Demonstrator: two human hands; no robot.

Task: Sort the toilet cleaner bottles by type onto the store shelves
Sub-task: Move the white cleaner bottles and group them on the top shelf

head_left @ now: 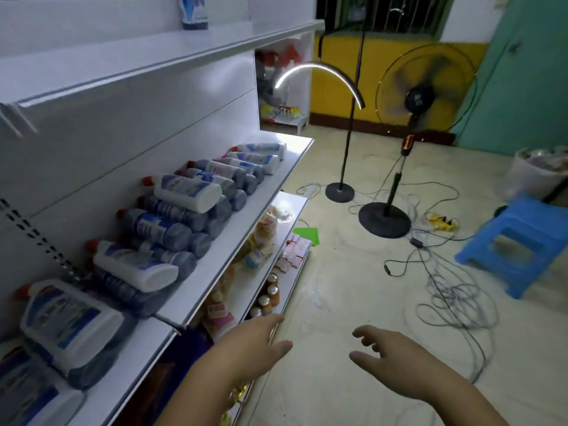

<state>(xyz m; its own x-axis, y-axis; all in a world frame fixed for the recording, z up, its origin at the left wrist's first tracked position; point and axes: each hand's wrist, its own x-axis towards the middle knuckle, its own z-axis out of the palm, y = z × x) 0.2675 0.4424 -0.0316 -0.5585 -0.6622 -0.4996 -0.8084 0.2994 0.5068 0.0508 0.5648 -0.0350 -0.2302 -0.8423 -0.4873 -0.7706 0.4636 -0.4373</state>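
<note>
Several toilet cleaner bottles lie on their sides on the white middle shelf point(233, 238) at the left. White bottles point(187, 192) with red caps rest mixed on top of dark grey-blue bottles point(159, 229). A large white jug point(70, 324) lies at the near left. One bottle point(194, 10) stands on the top shelf. My left hand point(255, 342) hovers below the shelf's front edge, fingers apart, holding nothing. To its right, over the floor, my right hand point(387, 352) is likewise open and empty.
Lower shelves hold snack packets point(264, 238) and small bottles point(269, 298). On the floor stand a curved lamp point(339, 190), a pedestal fan point(421, 99), tangled cables point(455, 296), a blue stool point(519, 244) and a white bin point(541, 173).
</note>
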